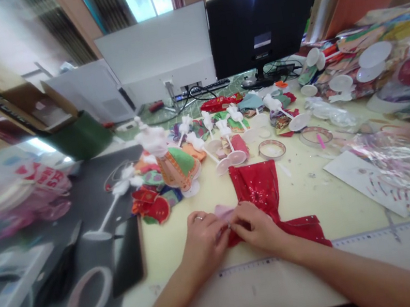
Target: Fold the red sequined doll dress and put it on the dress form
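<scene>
Both my hands meet at the near middle of the pale yellow table. My left hand, with a ring on one finger, is closed in a pinch on a small pink piece. My right hand is closed on the narrow middle of a red sequined cloth, which spreads out behind my fingers and flares again to the right. The pink piece lies against the red cloth where my fingertips touch.
Several white doll stands, one dressed doll and bright fabric scraps crowd the table behind. Tape rolls, a white card and plastic bags lie right. A black mat lies left. Two monitors stand at the back.
</scene>
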A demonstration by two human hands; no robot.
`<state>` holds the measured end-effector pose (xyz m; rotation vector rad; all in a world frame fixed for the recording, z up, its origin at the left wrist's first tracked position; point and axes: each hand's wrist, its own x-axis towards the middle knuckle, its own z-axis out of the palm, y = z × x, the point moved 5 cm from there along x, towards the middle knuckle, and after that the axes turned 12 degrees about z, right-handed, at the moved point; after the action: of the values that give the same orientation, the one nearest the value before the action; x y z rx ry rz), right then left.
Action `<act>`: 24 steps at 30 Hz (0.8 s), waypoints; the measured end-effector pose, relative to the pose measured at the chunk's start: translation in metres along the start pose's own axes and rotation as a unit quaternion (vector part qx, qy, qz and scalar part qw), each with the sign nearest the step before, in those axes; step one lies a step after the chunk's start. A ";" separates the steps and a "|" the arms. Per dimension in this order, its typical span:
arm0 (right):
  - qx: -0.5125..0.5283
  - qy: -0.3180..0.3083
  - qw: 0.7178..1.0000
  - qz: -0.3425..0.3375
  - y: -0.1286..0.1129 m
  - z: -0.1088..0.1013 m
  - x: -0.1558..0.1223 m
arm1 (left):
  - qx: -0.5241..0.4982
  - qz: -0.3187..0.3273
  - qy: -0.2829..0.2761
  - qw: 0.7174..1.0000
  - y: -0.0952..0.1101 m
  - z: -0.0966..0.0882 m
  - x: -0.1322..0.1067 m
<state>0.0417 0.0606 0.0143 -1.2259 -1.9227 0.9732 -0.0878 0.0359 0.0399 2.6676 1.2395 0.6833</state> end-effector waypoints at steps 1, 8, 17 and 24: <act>-0.001 -0.001 1.000 -0.002 0.000 0.000 0.000 | 0.001 0.002 -0.001 1.000 0.000 0.000 0.000; -0.010 -0.011 1.000 -0.012 0.001 0.003 0.000 | 0.005 0.007 -0.009 1.000 0.001 0.003 0.000; -0.020 -0.017 0.999 -0.023 -0.003 0.002 0.000 | -0.009 0.011 -0.016 1.000 -0.001 0.005 -0.001; -0.025 -0.020 0.999 -0.031 -0.003 0.003 0.000 | -0.034 -0.002 -0.024 0.999 -0.002 0.006 0.000</act>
<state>0.0379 0.0587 0.0152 -1.1751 -2.0153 0.9275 -0.0861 0.0373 0.0339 2.6093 1.1871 0.6442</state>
